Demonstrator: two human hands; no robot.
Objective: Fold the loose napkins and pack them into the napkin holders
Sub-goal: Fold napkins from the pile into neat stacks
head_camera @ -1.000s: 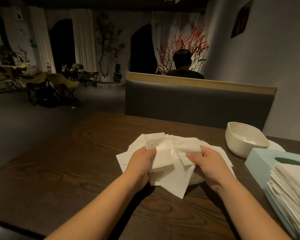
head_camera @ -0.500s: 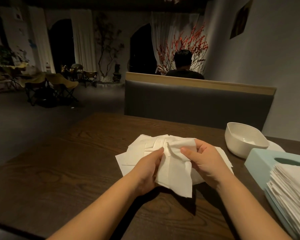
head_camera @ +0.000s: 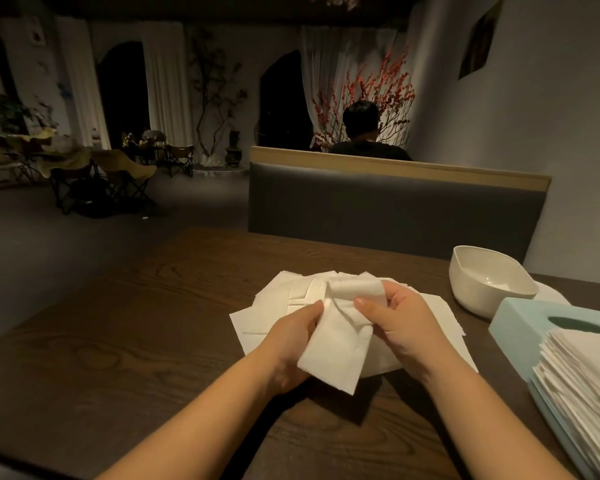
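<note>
A dark wooden table, a grey booth bench behind it, a seated person beyond

At the lower right of the frame, the napkin stack and the blue holder are cut off by the edge.

Napkin at frame centre: plain white. Loose napkins beneath: white. Table: dark brown, wood-grain pattern. Bowl, right: cream-white. Napkin holder, lower right: pale blue-green; napkin stack on it white. Bench back: grey, tan top edge. Branches, upper centre: red.
</note>
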